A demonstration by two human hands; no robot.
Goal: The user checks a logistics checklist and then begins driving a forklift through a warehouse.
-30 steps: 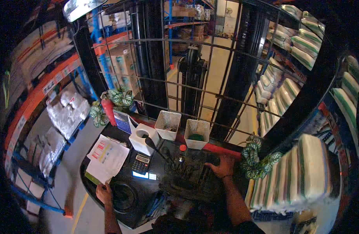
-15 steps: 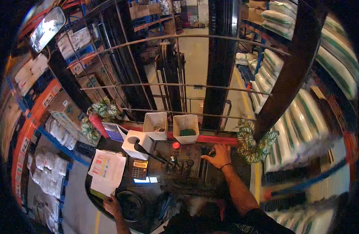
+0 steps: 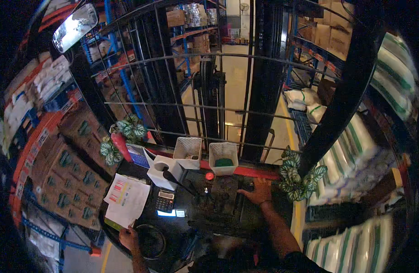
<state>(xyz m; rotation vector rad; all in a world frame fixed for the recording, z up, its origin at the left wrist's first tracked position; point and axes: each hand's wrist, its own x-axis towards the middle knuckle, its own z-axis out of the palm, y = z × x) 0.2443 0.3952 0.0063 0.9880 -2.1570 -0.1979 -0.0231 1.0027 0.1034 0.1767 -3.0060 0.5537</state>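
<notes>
My left hand (image 3: 128, 238) is closed beside the left rim of a black steering wheel (image 3: 151, 242), close under the lower edge of some printed papers (image 3: 127, 200). What its fingers hold is hidden. On the right of the dark dashboard (image 3: 205, 214), my right hand (image 3: 258, 192) rests over the control levers (image 3: 239, 200), thumb stretched to the left and apart from the fingers. A calculator (image 3: 165, 199) and a lit phone-like screen (image 3: 171, 213) lie mid-dash. Behind them stand a white tissue box (image 3: 163, 169) and a red knob (image 3: 210, 176).
Two white mesh baskets (image 3: 188, 152) and leafy plants (image 3: 305, 179) line the dash front. Beyond are a wire guard, a dark mast (image 3: 269, 82) and an aisle floor (image 3: 235, 68). Racks with cartons (image 3: 68, 182) stand left, stacked white-green sacks (image 3: 350, 145) right. A mirror (image 3: 75, 28) hangs upper left.
The racks and sacks on both sides have shifted past, and brown cartons now fill the left side. The dashboard sits slightly lower and further right in view. Both hands keep their places on the controls.
</notes>
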